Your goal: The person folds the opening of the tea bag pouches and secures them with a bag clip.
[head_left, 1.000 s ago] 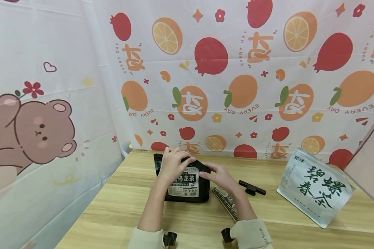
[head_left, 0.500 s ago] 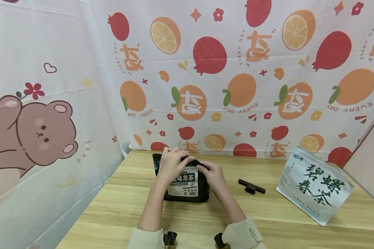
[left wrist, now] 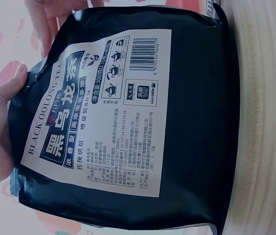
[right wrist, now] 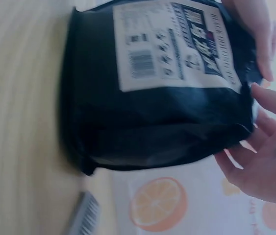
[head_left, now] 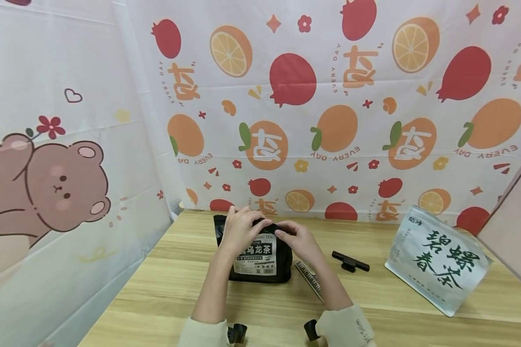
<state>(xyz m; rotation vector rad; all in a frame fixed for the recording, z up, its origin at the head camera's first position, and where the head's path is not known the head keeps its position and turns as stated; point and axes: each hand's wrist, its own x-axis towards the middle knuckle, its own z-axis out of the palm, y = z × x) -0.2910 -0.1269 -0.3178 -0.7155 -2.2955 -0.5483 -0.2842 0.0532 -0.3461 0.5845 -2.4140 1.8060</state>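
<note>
Clearly the work is at an early point; the black tea bag (head_left: 257, 253) stands upright on the wooden table (head_left: 165, 289), near its back edge, and both hands are at the bag's top edge. The left hand (head_left: 241, 230) lies over the top left part with curled fingers that grip the folded edge; the right hand (head_left: 298, 239) holds the top right corner, and its fingertips (right wrist: 255, 90) pinch the black film there. In my judgement the top is not yet open, or only beginning to open; no gap shows in any view, and the wrist views show only the printed label (left wrist: 103, 112) on the front; what is inside the bag I cannot tell, because the film is opaque and looks full and puffed.

To the right of the bag a dark ruler-like strip (head_left: 309, 279) lies flat, partly under the right forearm; further right a small black clip (head_left: 350, 260) lies on the wood; well apart, a silver tea pouch (head_left: 436, 260) leans tilted, and it looks sealed, its content hidden too.
</note>
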